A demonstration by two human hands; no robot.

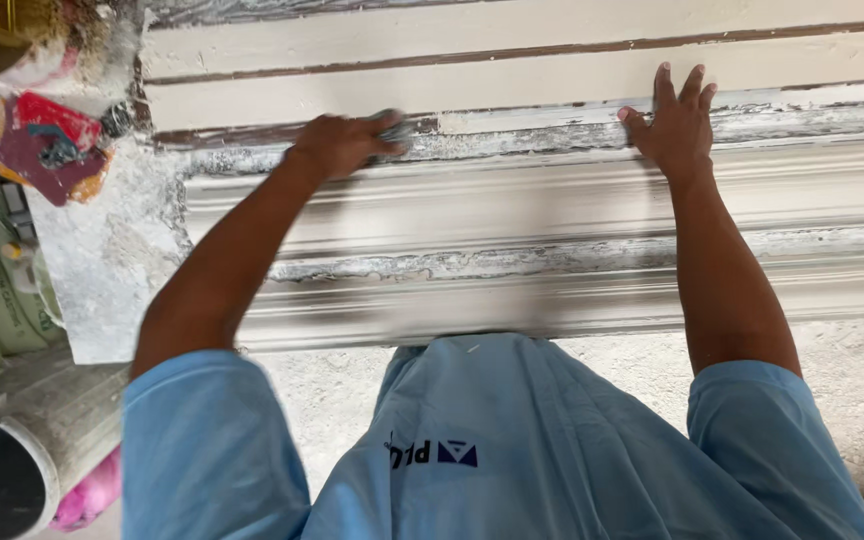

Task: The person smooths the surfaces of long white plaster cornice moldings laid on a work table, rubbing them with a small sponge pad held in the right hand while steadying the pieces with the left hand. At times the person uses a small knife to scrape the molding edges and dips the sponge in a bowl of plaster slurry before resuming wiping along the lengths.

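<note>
Left hand (342,143) clenched on a small grey pad (395,130), rubbing a white moulding (552,250) running nine-to-three; right hand (674,125) spread flat, bracing at one o'clock.

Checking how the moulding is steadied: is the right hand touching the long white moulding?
Touching. The head view shows the right hand laid flat, fingers spread, on the moulding's upper edge with no gap.
</note>
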